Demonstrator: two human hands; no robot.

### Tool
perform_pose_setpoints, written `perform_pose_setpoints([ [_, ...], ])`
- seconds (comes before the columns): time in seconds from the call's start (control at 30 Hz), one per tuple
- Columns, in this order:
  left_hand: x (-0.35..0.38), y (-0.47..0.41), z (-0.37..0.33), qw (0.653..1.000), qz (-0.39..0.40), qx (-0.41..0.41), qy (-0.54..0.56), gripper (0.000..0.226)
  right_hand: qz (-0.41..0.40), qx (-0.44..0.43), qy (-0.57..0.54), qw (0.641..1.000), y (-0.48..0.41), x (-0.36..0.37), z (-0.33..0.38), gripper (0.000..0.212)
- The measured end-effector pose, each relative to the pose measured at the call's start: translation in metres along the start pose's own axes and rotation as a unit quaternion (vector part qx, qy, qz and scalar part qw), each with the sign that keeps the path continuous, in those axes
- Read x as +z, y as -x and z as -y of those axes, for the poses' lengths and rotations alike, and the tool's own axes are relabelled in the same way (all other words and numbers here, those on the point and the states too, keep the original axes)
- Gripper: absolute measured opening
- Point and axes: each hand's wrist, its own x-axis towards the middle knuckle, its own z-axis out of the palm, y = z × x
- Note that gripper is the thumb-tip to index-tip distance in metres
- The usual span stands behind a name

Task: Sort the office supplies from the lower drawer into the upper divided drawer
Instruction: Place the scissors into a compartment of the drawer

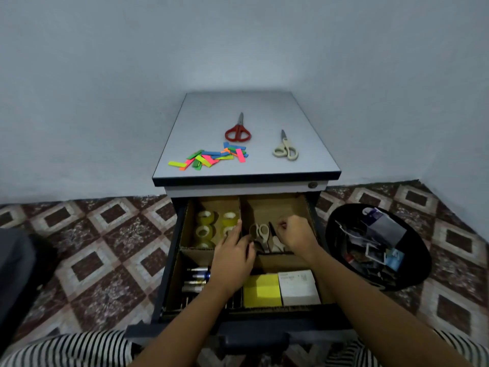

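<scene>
Upper drawer (pixel 275 207), cardboard-lined w/ corrugated dividers, is pulled out. L hand (pixel 232 258) lies relaxed, fingers straight over the centre divider. R hand (pixel 293 234) is clenched beside beige-handled scissors (pixel 260 233) in the back-right compartment; can't tell if it grips anything. Glossy tape rolls (pixel 205 230) sit back-left, square yellow sticky pad (pixel 262 290) front-right. Smooth grey cabinet top (pixel 304 123), diamond-patterned floor tiles (pixel 105 234), plain pale wall (pixel 105 75).

To my right, a black round bin (pixel 418 271) sits on the patterned tile floor (pixel 92 247), holding paper scraps (pixel 386 229). Pale wall (pixel 105 75) stands beyond.
</scene>
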Motion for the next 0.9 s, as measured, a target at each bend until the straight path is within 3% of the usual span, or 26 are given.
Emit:
perform_pose_setpoints([
  [0.17, -0.001, 0.000, 0.000, 1.000, -0.003, -0.007, 0.010, 0.059, -0.075, -0.099, -0.093, 0.988, 0.006, -0.049, 0.039, 0.022],
  [0.27, -0.002, -0.001, -0.002, 1.000, 0.007, -0.016, 0.008, 0.067, -0.129, -0.116, -0.147, 0.974, -0.003, -0.087, 0.064, 0.021],
  [0.4, -0.001, -0.002, 0.000, 1.000, 0.015, -0.016, 0.006, 0.044, -0.199, -0.099, -0.129, 0.966, -0.037, -0.117, 0.076, 0.023],
  [0.63, 0.000, -0.002, 0.000, 1.000, 0.016, -0.012, 0.012, 0.042, -0.152, -0.012, 0.029, 0.988, -0.081, -0.114, 0.062, 0.044],
  [0.9, -0.006, -0.005, -0.005, 0.999, 0.032, -0.015, -0.003, 0.045, -0.111, 0.053, 0.036, 0.992, -0.091, -0.114, 0.067, 0.047],
])
